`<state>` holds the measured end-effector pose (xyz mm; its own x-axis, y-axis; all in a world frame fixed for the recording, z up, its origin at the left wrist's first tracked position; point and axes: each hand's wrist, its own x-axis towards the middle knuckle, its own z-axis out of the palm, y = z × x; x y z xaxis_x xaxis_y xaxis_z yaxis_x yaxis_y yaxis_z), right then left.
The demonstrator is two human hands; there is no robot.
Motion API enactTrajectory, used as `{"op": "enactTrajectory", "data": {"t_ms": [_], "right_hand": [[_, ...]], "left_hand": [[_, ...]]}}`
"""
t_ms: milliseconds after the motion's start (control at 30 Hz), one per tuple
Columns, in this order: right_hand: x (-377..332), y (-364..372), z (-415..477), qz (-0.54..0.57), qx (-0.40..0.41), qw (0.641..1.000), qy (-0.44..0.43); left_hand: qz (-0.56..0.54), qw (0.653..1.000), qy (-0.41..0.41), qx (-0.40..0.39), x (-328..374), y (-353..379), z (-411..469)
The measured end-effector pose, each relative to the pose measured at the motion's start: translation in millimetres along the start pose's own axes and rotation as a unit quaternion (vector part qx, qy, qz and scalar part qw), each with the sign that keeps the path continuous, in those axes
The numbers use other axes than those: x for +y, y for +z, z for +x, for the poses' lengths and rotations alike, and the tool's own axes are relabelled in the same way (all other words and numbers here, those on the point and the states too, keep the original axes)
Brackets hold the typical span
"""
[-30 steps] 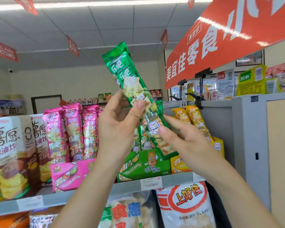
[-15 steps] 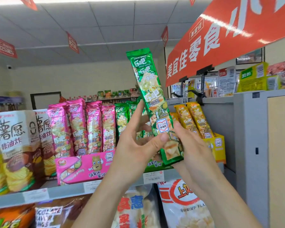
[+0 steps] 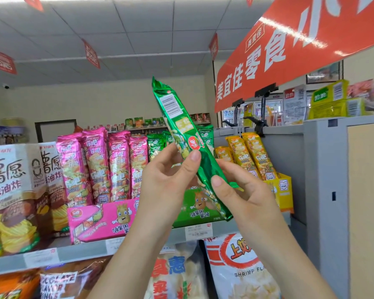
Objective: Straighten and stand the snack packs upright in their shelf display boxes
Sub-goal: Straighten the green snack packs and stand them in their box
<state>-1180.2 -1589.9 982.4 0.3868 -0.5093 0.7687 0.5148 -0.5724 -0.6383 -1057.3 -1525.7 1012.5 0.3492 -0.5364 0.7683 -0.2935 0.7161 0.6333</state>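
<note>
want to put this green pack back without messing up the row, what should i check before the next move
1. Grip: ok. The left hand and right hand both pinch the green pack on its lower half.
2. Pack upright: not ok. It tilts, top end toward the left.
3. Front outward: not ok. A barcode label shows near its top.
4. Matching box: ok. The green display box sits right behind the hands, with other green packs standing in it.
5. Free slot: cannot tell. Hands and pack hide that part of the box.
</note>
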Motion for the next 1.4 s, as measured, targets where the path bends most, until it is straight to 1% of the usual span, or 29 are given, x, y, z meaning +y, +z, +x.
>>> {"op": "enactTrajectory", "data": {"t_ms": [100, 167, 233, 333, 467, 533, 600, 633, 667, 700, 733, 900, 967, 1033, 1100, 1167, 1267, 1333, 1400], "right_hand": [[-2, -4, -2, 0.083, -0.038, 0.991, 0.103], [-4, -4, -4, 0.121, -0.064, 0.980, 0.143], [-3, -5, -5, 0.163, -0.064, 0.970, 0.169], [-1, -9, -5, 0.177, -0.056, 0.967, 0.173], [-1, -10, -3, 0.146, -0.038, 0.982, 0.112], [2, -8, -4, 0.089, -0.014, 0.994, 0.065], [6, -6, -8, -0.042, 0.011, 0.999, 0.000], [9, -5, -11, -0.125, 0.025, 0.991, -0.026], [13, -5, -14, -0.208, 0.039, 0.976, -0.044], [16, -5, -17, -0.275, 0.056, 0.958, -0.054], [17, -4, -19, -0.317, 0.071, 0.944, -0.060], [16, 0, -23, -0.379, 0.116, 0.910, -0.118], [17, 1, -25, -0.401, 0.122, 0.898, -0.131], [19, 3, -26, -0.413, 0.109, 0.894, -0.137], [21, 3, -29, -0.390, 0.079, 0.909, -0.123], [22, 2, -30, -0.331, 0.049, 0.938, -0.091], [23, -1, -29, -0.164, 0.021, 0.986, -0.006], [23, -3, -29, -0.071, -0.001, 0.997, 0.040], [21, -2, -29, -0.037, -0.016, 0.997, 0.063]], "left_hand": [[-0.019, 1.000, -0.015, -0.017, -2, -3, 1], [-0.024, 0.999, -0.016, -0.023, -1, -2, 2], [-0.039, 0.999, -0.021, -0.025, -1, -3, 3], [-0.060, 0.997, -0.035, -0.030, -4, -6, 5], [-0.071, 0.995, -0.046, -0.043, -4, -5, 4], [-0.071, 0.997, -0.040, -0.014, 0, -4, 6], [-0.055, 0.998, -0.021, 0.028, 3, -4, 10], [-0.050, 0.998, -0.017, 0.042, 4, -4, 12], [-0.047, 0.998, -0.019, 0.045, 4, -5, 13], [-0.047, 0.998, -0.023, 0.040, 4, -5, 12], [-0.055, 0.998, -0.030, 0.030, 3, -5, 12], [-0.134, 0.989, -0.061, -0.014, 0, -7, 10], [-0.123, 0.990, -0.063, -0.007, 1, -5, 12], [-0.086, 0.995, -0.044, 0.025, 3, -2, 16], [-0.075, 0.996, -0.028, 0.048, 5, -1, 19], [-0.096, 0.994, -0.027, 0.049, 4, -1, 21], [-0.154, 0.986, -0.048, 0.043, 3, -2, 24], [-0.192, 0.978, -0.069, 0.036, 3, -2, 25], [-0.209, 0.973, -0.089, 0.027, 0, -1, 26]]}}
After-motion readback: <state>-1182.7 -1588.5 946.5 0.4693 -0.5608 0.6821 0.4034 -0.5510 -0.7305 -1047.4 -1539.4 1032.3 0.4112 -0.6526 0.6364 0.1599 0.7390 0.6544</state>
